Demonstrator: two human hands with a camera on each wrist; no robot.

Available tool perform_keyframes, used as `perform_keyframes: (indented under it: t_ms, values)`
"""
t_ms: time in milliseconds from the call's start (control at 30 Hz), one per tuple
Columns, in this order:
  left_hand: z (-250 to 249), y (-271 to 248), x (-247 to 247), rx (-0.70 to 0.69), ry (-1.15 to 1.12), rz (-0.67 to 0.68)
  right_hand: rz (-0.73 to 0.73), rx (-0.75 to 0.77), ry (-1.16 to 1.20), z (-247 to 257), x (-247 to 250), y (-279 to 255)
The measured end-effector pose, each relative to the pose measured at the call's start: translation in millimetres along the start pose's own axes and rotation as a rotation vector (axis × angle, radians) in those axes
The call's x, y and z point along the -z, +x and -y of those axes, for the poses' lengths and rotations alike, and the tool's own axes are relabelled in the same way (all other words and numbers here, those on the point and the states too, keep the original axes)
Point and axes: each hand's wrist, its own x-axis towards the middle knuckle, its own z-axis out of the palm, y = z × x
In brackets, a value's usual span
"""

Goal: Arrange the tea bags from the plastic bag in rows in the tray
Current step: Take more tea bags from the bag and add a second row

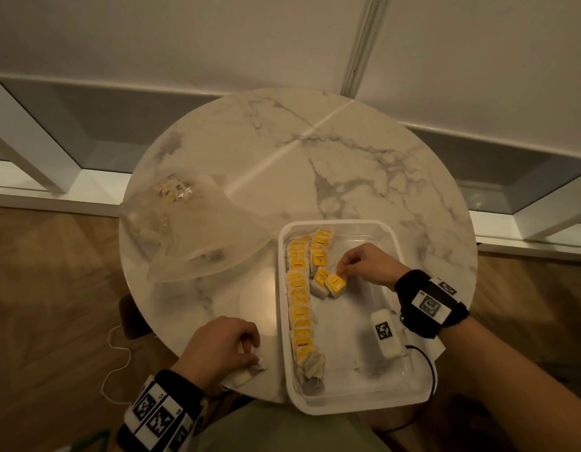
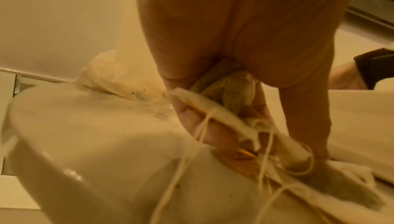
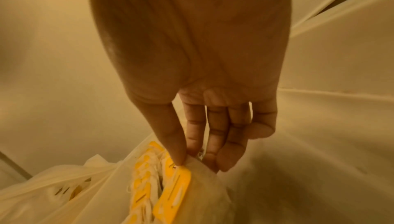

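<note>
Your right hand (image 1: 364, 264) is pinching a tea bag (image 1: 335, 283) inside the tray (image 1: 341, 411), beside the second row (limp, light paper; grip its top edge). Your left hand (image 1: 222, 345) is clutching spare bags (image 1: 246, 373) left of the tray.

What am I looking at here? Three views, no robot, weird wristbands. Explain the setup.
No robot: a person works bare-handed, wearing cameras. The wide picture comes from a head camera looking down; the two close ones look along each wrist at the fingers. On the marble table sit a clear tray with tea bags in rows and a plastic bag with more. The right hand pinches one tea bag inside the tray. The left hand grips a bunch of tea bags beside the tray, strings dangling. The black wristbands carry printed marker squares.
</note>
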Motion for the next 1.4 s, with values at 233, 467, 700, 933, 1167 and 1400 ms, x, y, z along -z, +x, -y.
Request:
perform_keyframes:
  t_ms: [233, 467, 700, 933, 1167, 1400]
  values:
    - [1, 0, 0, -0.002, -0.023, -0.006, 0.028, -0.118, 0.151, 6, -4, 1]
    - [3, 1, -1, 0.000, -0.037, -0.004, 0.074, -0.177, 0.220, 0, -15, -8]
    - [7, 2, -2, -0.007, -0.054, -0.006, 0.014, -0.128, -0.005, 6, -20, -6]
    - [7, 2, -3, -0.019, -0.062, -0.014, -0.079, 0.062, -0.123, 16, -23, 3]
    - [7, 2, -4, -0.027, -0.065, -0.025, -0.176, 0.149, -0.120, 25, -26, 9]
    - [9, 3, -7, -0.033, -0.079, -0.039, -0.302, 0.123, -0.087, 17, -17, -6]
